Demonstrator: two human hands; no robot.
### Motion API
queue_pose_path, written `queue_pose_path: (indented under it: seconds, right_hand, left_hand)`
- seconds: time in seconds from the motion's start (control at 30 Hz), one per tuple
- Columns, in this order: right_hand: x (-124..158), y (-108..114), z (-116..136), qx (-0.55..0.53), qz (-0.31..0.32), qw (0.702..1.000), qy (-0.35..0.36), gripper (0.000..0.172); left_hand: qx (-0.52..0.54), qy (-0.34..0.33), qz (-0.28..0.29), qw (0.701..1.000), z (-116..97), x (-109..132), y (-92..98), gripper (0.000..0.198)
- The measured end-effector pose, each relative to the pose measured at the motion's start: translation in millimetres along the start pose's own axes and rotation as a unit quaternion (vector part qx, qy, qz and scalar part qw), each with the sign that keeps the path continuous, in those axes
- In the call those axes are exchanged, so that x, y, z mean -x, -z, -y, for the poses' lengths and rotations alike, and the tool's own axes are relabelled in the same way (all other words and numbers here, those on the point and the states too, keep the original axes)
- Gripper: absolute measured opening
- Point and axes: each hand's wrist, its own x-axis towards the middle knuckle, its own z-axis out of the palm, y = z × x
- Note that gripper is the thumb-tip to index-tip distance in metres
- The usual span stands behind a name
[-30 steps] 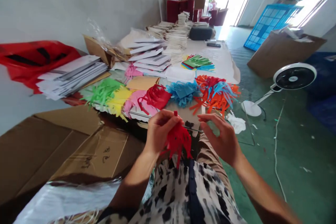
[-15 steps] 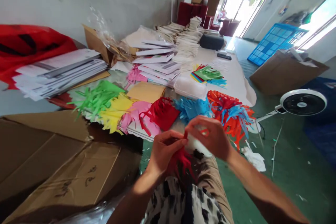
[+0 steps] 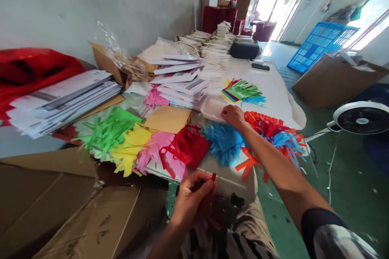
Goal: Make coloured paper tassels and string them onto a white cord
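Observation:
Over my lap, my left hand (image 3: 193,196) pinches a red paper tassel (image 3: 213,177) between thumb and forefinger. Its short twisted end sticks up past the fingertips, and the strips hang in shadow below. My right hand (image 3: 234,115) is at the shallow white plastic tray (image 3: 209,107) on the table, fingers curled together and pointing down into it. What those fingertips hold, if anything, is hidden. Close in front of the hands lie a fringed red paper bundle (image 3: 194,147), a blue fringed bundle (image 3: 225,141) and an orange one (image 3: 247,162).
Green (image 3: 112,125), yellow (image 3: 130,145) and pink (image 3: 167,149) fringed papers line the table's near edge. Stacked white cards (image 3: 63,97) lie at left. A large cardboard box (image 3: 91,214) stands lower left, a white fan (image 3: 361,117) at right.
My right hand has left the tassel over my lap and moved forward to the white tray. My left hand keeps its pinch, slightly lower in view. The head view has shifted a little.

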Motion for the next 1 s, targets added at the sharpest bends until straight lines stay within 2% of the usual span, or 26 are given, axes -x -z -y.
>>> queue_pose_path:
  seconds: [0.3,0.4,0.5,0.57,0.67,0.73,0.83,0.9,1.0]
  right_hand:
    - [1,15,1,0.027,0.031,0.999,0.024,0.021]
    - [6,19,6,0.015,0.013,0.999,0.026,0.02]
    - [21,29,9,-0.02,-0.032,0.999,0.036,0.024]
    - [42,38,10,-0.044,-0.058,0.996,0.048,0.027]
    - [94,47,11,-0.13,-0.062,0.984,0.106,0.024]
    - [137,51,11,-0.267,-0.031,0.947,0.176,0.021]
    - [192,59,10,-0.358,0.034,0.908,0.214,0.019]
    - [215,65,10,-0.377,0.053,0.901,0.209,0.017]
    - [231,73,8,-0.39,0.062,0.894,0.211,0.013]
  left_hand:
    - [0.062,0.008,0.003,0.998,-1,0,-5.8,0.035]
    - [0.073,0.001,0.003,0.997,-2,3,-3.4,0.033]
    - [0.049,-0.022,-0.005,0.999,-7,4,-0.4,0.033]
    - [0.013,-0.043,-0.015,0.999,-11,4,0.5,0.033]
    - [-0.053,-0.097,-0.03,0.993,-19,4,-0.8,0.029]
    - [-0.093,-0.134,-0.041,0.986,-25,4,-3.7,0.024]
    - [-0.138,-0.173,-0.041,0.974,-31,5,-10.1,0.019]
    - [-0.162,-0.195,-0.027,0.967,-32,5,-14.6,0.016]
    - [-0.187,-0.226,-0.005,0.956,-29,7,-20.5,0.013]
